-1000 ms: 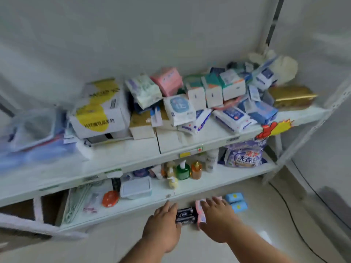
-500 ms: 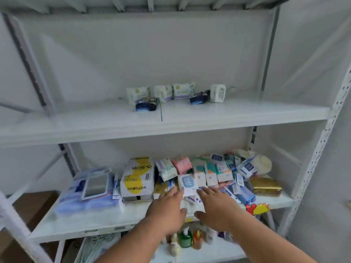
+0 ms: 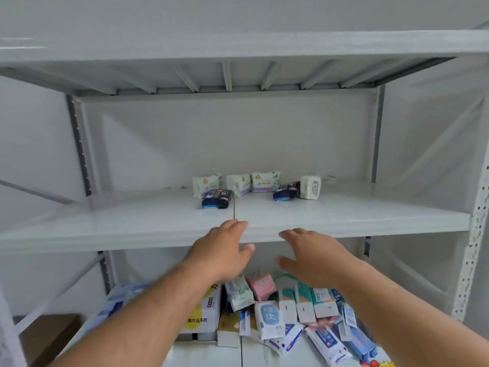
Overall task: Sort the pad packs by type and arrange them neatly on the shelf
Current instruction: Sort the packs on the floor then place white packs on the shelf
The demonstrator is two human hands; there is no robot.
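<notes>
On the upper white shelf (image 3: 344, 215) three white-and-purple pad packs (image 3: 239, 183) stand in a row at the back. A dark blue pack (image 3: 216, 198) lies in front of them on the left. Another dark blue pack (image 3: 286, 190) lies beside a white pack (image 3: 311, 187) on the right. My left hand (image 3: 222, 251) and my right hand (image 3: 312, 256) reach up in front of this shelf's front edge, fingers spread and relaxed, holding nothing. On the shelf below lies a jumbled pile: a pink pack (image 3: 260, 284), teal-and-white packs (image 3: 304, 303), blue packs (image 3: 362, 343).
A white-and-yellow box (image 3: 203, 319) and a blue-white flat pack (image 3: 116, 305) sit on the lower shelf's left. A brown carton (image 3: 47, 337) stands at the bottom left. Perforated uprights (image 3: 473, 247) frame the right side. Another shelf (image 3: 238, 46) spans overhead.
The view has swung up from the floor and lower shelves to the upper shelf. Both hands rose from near the floor, where they held dark and pink packs, and are now empty.
</notes>
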